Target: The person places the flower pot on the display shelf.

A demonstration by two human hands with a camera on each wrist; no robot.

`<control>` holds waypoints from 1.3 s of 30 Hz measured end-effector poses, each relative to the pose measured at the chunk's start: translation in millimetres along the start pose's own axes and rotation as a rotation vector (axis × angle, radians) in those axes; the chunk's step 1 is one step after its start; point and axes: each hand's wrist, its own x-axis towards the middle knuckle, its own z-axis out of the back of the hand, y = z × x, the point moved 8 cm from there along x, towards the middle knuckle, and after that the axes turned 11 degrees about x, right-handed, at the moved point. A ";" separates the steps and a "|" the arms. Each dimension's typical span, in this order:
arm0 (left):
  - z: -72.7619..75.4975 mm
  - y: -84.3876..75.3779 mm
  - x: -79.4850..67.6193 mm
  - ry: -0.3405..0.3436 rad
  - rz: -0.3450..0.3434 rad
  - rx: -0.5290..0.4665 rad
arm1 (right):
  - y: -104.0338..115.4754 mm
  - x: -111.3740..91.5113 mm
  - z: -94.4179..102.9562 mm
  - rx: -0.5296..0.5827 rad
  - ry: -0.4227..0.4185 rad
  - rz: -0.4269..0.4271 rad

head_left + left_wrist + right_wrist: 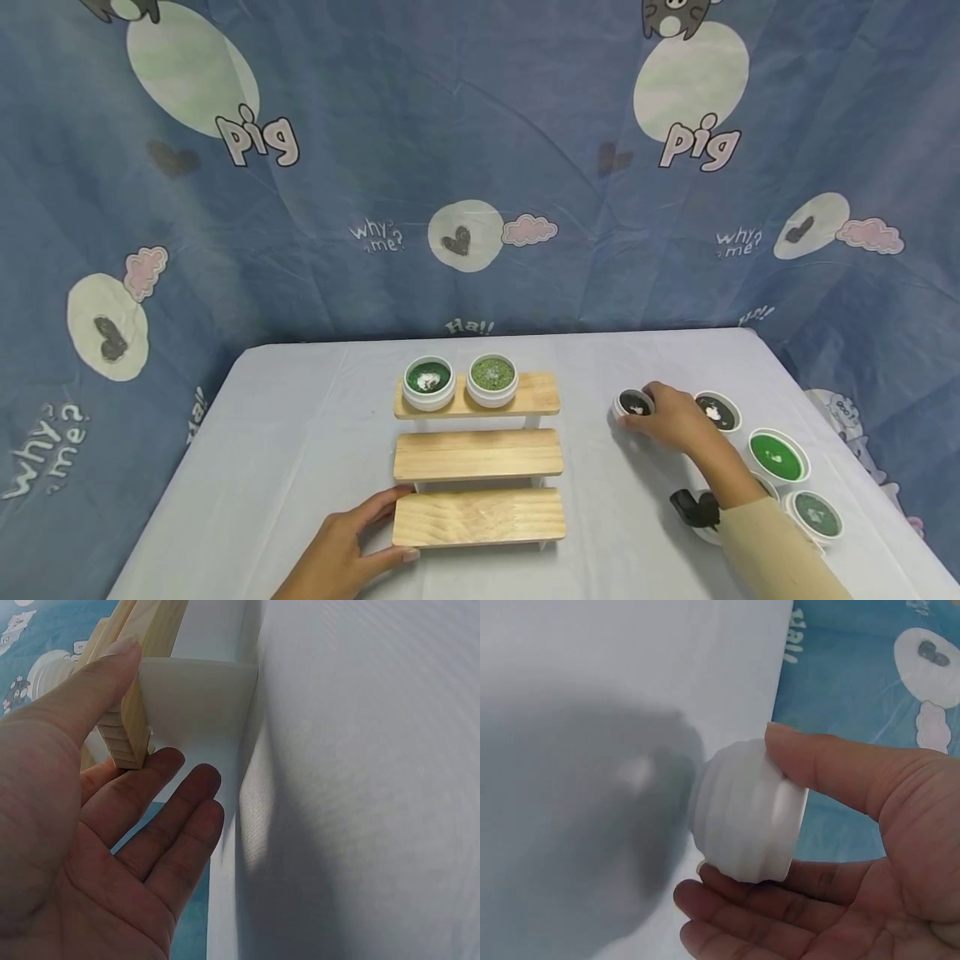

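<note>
Three wooden boards and at least seven cups show.

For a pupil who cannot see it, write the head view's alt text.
A person's right hand grips a round white cup with dark contents, while the left hand grips the lowest shelf of a three-tier pale wooden stand. Two green-filled white cups stand on its top shelf; more white cups stand at right.

Two cups on rear shelf
</note>
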 end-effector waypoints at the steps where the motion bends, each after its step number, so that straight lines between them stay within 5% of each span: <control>1: -0.2 0.1 -0.1 0.002 0.001 -0.003 | 1.6 -1.5 0.8 0.005 -0.004 0.014; 14: 0.1 -2.6 -0.4 -0.015 -0.017 -0.008 | 51.7 -30.0 11.9 0.074 -0.078 0.226; 26: 2.0 -4.8 -0.8 -0.025 -0.029 -0.007 | 93.5 -51.2 23.4 0.083 -0.115 0.316; 35: 0.9 -1.6 0.3 0.010 0.041 -0.027 | 110.5 -58.8 30.5 0.094 -0.147 0.405; 39: 1.5 -3.4 -0.5 -0.005 0.009 -0.008 | 117.1 -62.0 32.3 0.108 -0.145 0.427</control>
